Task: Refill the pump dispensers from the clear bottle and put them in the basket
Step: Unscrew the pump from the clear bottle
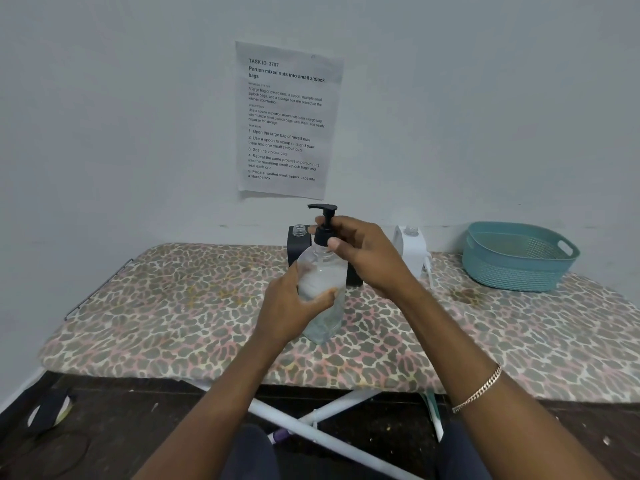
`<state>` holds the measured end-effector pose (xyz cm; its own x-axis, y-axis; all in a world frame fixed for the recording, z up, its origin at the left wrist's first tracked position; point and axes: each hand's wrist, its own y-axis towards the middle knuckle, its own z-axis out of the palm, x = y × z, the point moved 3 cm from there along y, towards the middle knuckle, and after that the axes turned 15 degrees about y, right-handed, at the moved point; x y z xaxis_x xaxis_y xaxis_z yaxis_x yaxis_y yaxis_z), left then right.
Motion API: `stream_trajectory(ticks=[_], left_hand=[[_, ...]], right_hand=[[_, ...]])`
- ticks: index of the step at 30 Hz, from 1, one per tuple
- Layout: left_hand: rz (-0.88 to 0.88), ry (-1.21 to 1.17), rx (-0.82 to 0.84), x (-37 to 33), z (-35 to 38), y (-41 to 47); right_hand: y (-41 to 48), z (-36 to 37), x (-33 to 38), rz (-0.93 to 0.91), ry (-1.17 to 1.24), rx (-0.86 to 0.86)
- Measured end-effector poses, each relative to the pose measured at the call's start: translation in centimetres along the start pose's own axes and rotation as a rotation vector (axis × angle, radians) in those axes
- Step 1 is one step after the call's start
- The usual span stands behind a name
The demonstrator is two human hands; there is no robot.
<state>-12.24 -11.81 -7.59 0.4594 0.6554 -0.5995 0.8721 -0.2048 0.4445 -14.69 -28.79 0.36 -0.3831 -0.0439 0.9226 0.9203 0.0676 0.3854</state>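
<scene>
Gripped round its body by the left hand (289,306), the clear bottle (325,268) was held over the leopard-print board (173,306); its black pump (323,225) was pinched at the collar by the right hand (367,261). Behind, an uncapped black dispenser (298,244) and white dispenser (412,252) were stood, with the teal basket (512,271) rightmost.

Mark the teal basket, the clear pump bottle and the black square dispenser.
Teal plastic basket (512,271): head view, front wall.
Clear plastic pump bottle (325,323): head view, lower body.
Black square dispenser (295,249): head view, upper left face.
</scene>
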Motion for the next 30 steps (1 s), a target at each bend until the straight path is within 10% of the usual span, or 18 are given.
stream_trajectory(ticks=[30], left_hand=[[-0.001, -0.011, 0.128, -1.7, -1.3, -0.1]], right_hand=[[0.6, 0.2, 3.4, -0.082, -0.156, -0.192]])
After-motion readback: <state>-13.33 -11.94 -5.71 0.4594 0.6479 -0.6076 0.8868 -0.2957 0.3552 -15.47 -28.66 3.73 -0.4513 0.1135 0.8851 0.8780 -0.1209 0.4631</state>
